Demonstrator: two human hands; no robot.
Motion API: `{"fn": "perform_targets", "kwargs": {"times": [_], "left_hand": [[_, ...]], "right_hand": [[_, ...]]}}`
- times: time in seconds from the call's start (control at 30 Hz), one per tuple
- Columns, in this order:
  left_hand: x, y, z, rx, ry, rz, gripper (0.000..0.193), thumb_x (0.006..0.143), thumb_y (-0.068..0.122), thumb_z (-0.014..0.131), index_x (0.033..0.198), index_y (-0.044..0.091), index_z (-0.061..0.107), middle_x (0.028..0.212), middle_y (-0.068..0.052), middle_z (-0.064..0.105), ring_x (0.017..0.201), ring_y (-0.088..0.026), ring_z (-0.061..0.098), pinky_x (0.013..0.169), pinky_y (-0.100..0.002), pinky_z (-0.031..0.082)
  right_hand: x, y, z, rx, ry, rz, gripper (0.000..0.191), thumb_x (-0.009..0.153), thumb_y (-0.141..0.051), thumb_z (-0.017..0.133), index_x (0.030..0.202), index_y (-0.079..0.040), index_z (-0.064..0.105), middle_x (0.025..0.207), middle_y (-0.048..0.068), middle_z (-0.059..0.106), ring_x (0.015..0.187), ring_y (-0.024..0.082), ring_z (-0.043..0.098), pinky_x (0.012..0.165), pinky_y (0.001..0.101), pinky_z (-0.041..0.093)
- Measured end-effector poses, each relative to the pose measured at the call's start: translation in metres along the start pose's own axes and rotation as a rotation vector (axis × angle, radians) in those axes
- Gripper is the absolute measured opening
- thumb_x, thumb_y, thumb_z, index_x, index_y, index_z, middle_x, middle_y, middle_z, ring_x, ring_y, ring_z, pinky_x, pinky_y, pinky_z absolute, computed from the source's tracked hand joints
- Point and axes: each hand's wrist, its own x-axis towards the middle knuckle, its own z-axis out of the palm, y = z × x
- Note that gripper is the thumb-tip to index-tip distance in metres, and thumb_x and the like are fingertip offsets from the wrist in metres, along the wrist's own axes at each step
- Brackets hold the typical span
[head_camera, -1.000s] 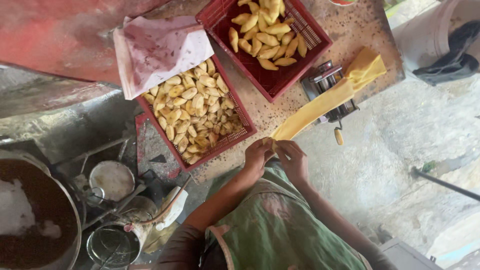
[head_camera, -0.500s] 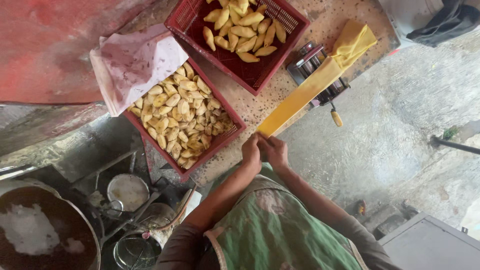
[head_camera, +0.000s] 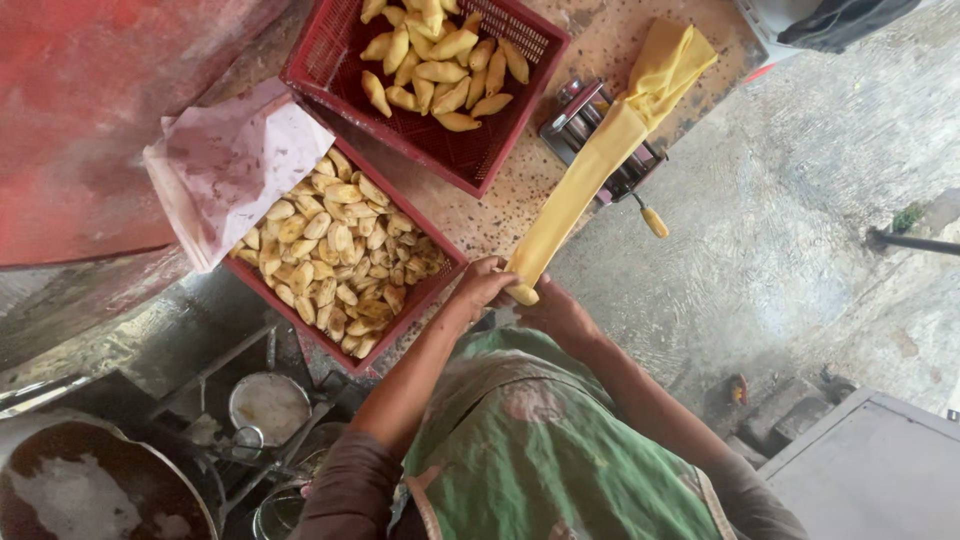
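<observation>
Below the hand-crank pasta roller (head_camera: 600, 140), both left hand (head_camera: 482, 288) and right hand (head_camera: 552, 308) now closed on yellow dough sheet (head_camera: 590, 180), pulled longer than a second ago, nearer the pastry-filled red crate (head_camera: 330, 250).

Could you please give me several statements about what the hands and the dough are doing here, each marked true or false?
1. Both hands, the left hand and the right hand, grip the near end of the yellow dough strip. True.
2. The dough strip runs through the small roller machine. True.
3. The nearer red crate holds no pastries. False: it is heaped with pale folded pastries.
4. A pink cloth lies over one end of the nearer crate. True.
5. The farther red crate is covered with a lid. False: it is open, with pastries showing inside.
</observation>
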Motion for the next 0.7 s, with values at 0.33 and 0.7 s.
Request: {"fn": "perform_targets", "kwargs": {"times": [0.33,0.7], "left_hand": [[-0.007,0.008,0.003,0.03,-0.404,-0.012,0.058,0.102,0.061,0.048,0.103,0.007,0.068,0.062,0.006,0.048,0.048,-0.005,0.044,0.043,-0.023,0.038],[-0.004,0.021,0.022,-0.53,-0.226,0.325,0.042,0.099,0.035,0.053,0.133,0.012,0.061,0.124,0.006,0.07,0.114,-0.004,0.064,0.098,-0.026,0.048]], "right_hand": [[-0.007,-0.037,0.013,-0.198,0.004,-0.352,0.033,0.104,-0.024,0.064,0.124,0.002,0.069,0.104,0.01,0.073,0.081,0.015,0.065,0.073,0.0303,0.052],[0.009,-0.031,0.011,-0.025,-0.066,-0.125,0.047,0.109,-0.048,0.058,0.107,-0.002,0.067,0.076,0.005,0.068,0.059,0.016,0.064,0.054,0.0305,0.052]]}}
